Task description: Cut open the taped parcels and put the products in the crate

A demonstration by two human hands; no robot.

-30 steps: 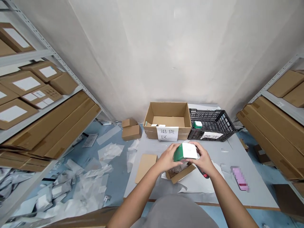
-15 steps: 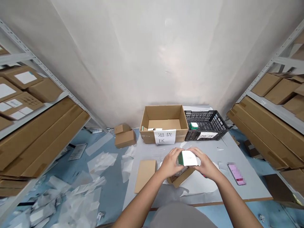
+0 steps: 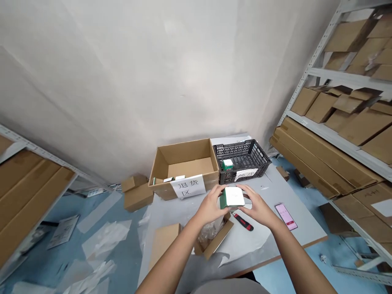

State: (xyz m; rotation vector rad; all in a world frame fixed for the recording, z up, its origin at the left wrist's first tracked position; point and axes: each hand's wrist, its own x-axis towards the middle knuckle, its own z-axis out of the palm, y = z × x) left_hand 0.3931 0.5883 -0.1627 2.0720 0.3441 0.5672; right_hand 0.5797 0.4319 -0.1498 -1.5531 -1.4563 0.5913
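Note:
A small white-and-green box [image 3: 234, 197] is held up over the table between both hands. My left hand [image 3: 212, 206] grips its green side, fingers on top and thumb below. My right hand [image 3: 256, 206] holds the opposite side in the same way. Beneath them lies an opened cardboard box [image 3: 218, 239] with clear plastic wrapping [image 3: 208, 232] inside. Right of it, a red-and-black utility knife [image 3: 243, 221] rests on white paper [image 3: 251, 241].
Behind the hands stand a large open carton [image 3: 186, 149] with a paper sign [image 3: 188, 186] and a black plastic crate [image 3: 260, 163] holding a green-and-white box [image 3: 227, 164]. A phone [image 3: 286, 216] lies at right, a flat cardboard box [image 3: 163, 241] at left. Loaded shelves [image 3: 337, 134] flank the table.
The view has turned to the right and tilted. Both hands still hold the small box, now showing more of its white face. The knife and the opened cardboard box are less covered.

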